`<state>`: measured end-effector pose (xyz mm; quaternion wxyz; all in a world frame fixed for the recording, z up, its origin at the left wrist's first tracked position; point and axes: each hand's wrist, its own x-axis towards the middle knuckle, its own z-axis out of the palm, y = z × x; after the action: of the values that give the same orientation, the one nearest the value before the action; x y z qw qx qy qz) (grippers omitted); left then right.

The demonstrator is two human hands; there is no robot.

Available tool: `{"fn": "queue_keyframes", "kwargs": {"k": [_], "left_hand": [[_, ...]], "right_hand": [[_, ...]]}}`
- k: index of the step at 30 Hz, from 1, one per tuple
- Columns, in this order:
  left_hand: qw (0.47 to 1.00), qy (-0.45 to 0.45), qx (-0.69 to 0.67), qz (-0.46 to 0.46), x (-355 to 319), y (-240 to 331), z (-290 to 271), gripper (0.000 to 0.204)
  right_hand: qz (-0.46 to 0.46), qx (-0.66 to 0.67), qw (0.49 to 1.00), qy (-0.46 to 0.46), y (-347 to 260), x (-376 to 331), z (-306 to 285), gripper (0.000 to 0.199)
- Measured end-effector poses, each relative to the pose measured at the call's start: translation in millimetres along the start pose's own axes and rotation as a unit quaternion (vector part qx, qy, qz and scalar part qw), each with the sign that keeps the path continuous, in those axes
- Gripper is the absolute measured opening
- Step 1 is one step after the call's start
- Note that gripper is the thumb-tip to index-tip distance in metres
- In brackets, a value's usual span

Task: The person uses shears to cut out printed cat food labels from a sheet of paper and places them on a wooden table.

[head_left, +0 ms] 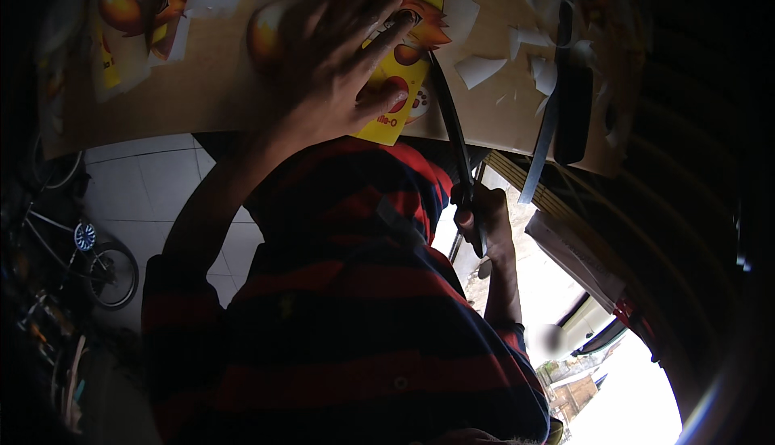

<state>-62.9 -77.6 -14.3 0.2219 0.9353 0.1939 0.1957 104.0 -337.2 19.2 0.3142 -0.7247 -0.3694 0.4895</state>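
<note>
Striped in red and dark blue, the person's shirt [347, 316] fills the lower middle of the view, closest to the lens. Above it, the left hand [335, 66] lies flat on a yellow printed cutout [400, 82] on the tabletop [218, 90], fingers [387, 33] spread wide and pressing the sheet down, the thumb reaching toward its lower edge. Just right of the cutout, the right hand [483, 219] sits below the tabletop's edge, its fingers curled tight around the handles of long dark scissors [452, 130], whose blades run up along the cutout's right side. White paper scraps [478, 70] lie scattered to the right, near a dark strip-shaped tool [571, 106]. More printed orange pieces [153, 1] rest at the far left. A bicycle [89, 251] stands on the tiled floor [153, 187] below.
</note>
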Motion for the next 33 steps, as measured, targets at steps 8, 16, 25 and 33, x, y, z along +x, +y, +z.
{"fn": "queue_keyframes", "kwargs": {"k": [8, 16, 25, 33], "left_hand": [[0.990, -0.087, 0.014, 0.106, 14.8, -29.1, -24.9, 0.071], [0.974, -0.189, -0.032, 0.118, 35.8, -33.2, -39.2, 0.074], [0.970, -0.164, -0.041, 0.177, 43.4, -47.6, -27.4, 0.063], [0.970, -0.162, -0.049, 0.173, 44.4, -48.6, -26.6, 0.060]], "right_hand": [[0.027, 0.087, 0.994, -0.055, 5.2, -0.6, -9.2, 0.072], [-0.034, 0.042, 0.991, -0.119, 18.7, 9.8, -28.7, 0.053], [-0.004, 0.069, 0.985, -0.158, 18.9, 19.6, -40.4, 0.045], [-0.039, 0.045, 0.985, -0.164, 15.4, 23.2, -41.8, 0.043]]}}
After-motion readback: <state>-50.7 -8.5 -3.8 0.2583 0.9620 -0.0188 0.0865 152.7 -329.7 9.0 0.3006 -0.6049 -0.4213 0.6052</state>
